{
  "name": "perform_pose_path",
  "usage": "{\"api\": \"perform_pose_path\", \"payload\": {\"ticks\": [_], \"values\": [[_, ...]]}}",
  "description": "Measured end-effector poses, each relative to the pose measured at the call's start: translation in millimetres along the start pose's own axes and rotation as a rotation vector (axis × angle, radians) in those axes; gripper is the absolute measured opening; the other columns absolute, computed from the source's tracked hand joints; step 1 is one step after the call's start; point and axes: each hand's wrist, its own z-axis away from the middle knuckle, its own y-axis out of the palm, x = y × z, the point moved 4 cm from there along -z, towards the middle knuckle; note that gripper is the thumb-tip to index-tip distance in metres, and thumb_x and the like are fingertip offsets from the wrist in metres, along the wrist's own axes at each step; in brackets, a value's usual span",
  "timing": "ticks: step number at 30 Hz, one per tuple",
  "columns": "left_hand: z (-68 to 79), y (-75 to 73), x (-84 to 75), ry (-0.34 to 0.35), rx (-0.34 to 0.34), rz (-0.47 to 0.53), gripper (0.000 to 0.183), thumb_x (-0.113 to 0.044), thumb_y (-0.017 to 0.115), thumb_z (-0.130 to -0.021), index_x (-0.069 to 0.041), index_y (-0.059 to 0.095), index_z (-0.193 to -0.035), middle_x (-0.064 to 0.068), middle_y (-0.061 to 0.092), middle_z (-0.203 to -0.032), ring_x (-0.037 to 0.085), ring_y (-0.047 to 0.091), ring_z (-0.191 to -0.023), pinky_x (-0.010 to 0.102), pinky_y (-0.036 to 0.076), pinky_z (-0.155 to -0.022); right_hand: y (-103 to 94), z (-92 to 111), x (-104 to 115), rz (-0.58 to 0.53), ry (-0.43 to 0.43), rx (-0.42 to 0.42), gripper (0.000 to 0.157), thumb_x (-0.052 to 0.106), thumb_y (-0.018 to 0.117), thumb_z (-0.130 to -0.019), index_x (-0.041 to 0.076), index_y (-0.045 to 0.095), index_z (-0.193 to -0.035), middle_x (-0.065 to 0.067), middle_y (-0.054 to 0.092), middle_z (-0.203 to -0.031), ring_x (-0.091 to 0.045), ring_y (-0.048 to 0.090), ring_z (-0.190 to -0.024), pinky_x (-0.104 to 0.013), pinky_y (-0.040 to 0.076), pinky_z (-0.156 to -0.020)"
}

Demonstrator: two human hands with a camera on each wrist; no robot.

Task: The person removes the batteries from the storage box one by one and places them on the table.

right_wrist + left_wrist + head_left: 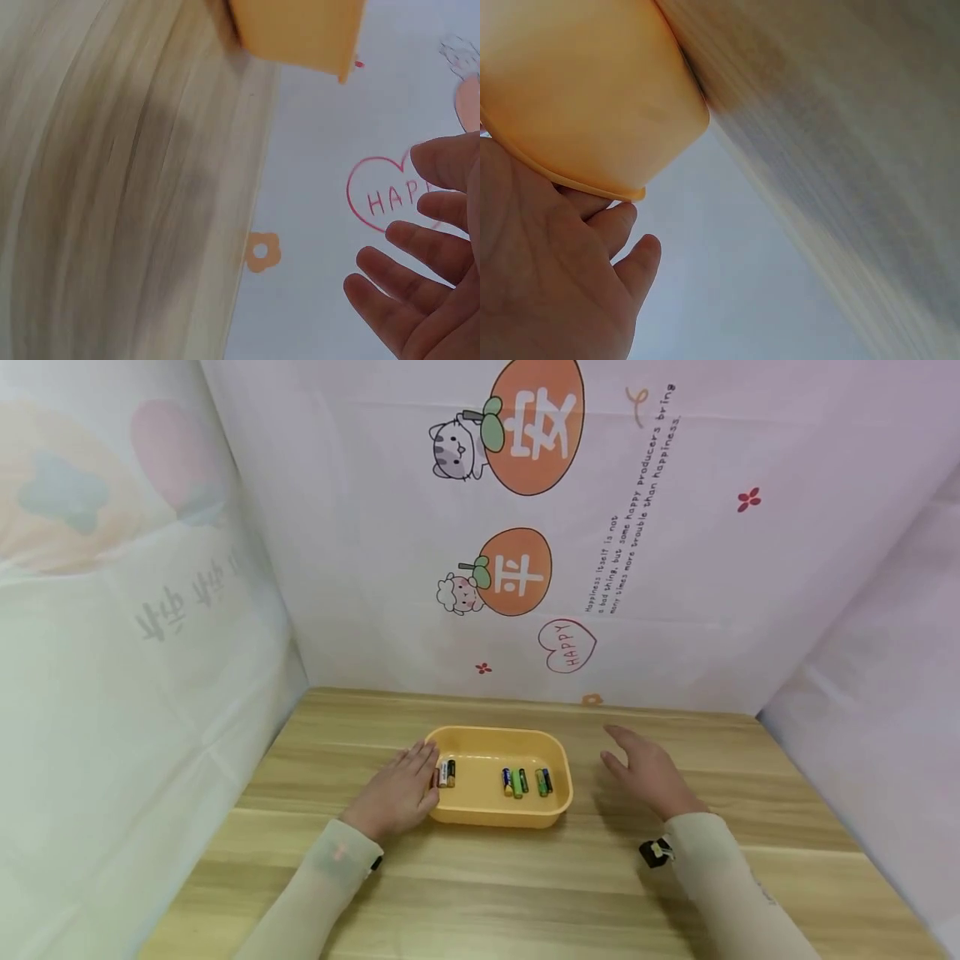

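A shallow yellow plastic basin (491, 817) stands on the wooden table. My left hand (396, 791) rests on its left end, fingers laid straight over the rim. From below, the left wrist view shows the palm (551, 262) beside the basin's outer wall (600, 90). Small batteries lie inside in loose groups: a white one (443, 774) and a black-and-gold one (452, 774) near my left fingers, a bright green one (517, 783) right of the middle, and a green one (541, 782) near the right end. Apart from the basin, my right hand (647, 770) hovers with fingers spread, holding nothing.
The wooden table (480, 893) extends around the basin on every side. White printed cloth (390, 568) hangs behind it and along both sides. A small black device (656, 852) is strapped at my right wrist.
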Motion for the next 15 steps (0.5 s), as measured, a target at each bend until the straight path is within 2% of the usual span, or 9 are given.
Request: {"api": "perform_pose_path", "payload": {"ticks": [2,9,15], "values": [[0.7,-1.6,0.4,0.0,-0.001,-0.001,0.061,-0.033,0.035,-0.104,0.002,0.024,-0.152,0.015,0.016,-0.159,0.029,0.011,-0.146,0.043,0.013,-0.117,0.9,-3,1,0.021,-0.025,0.017,0.061,0.04,0.051,-0.1,0.0,0.043,-0.145,-0.022,0.045,-0.144,-0.043,0.043,-0.129,-0.059,0.034,-0.104],[4.8,-0.7,-1.5,0.017,0.009,-0.004,0.062,-0.034,0.035,-0.103,0.003,0.025,-0.152,0.017,0.019,-0.159,0.032,0.015,-0.146,0.046,0.017,-0.116,6.2,1,8,-0.006,-0.046,0.086,0.057,0.038,0.057,-0.098,0.001,0.05,-0.141,-0.02,0.052,-0.138,-0.039,0.06,-0.11,-0.052,0.051,-0.089],[0.6,-0.9,-1.3,0.023,-0.025,0.01,0.061,-0.034,0.035,-0.104,0.004,0.025,-0.152,0.017,0.019,-0.158,0.031,0.014,-0.146,0.046,0.017,-0.116,0.4,-9,21,-0.043,-0.07,0.146,0.051,0.033,0.058,-0.098,0.003,0.053,-0.139,-0.016,0.056,-0.135,-0.034,0.062,-0.108,-0.049,0.053,-0.086]]}}
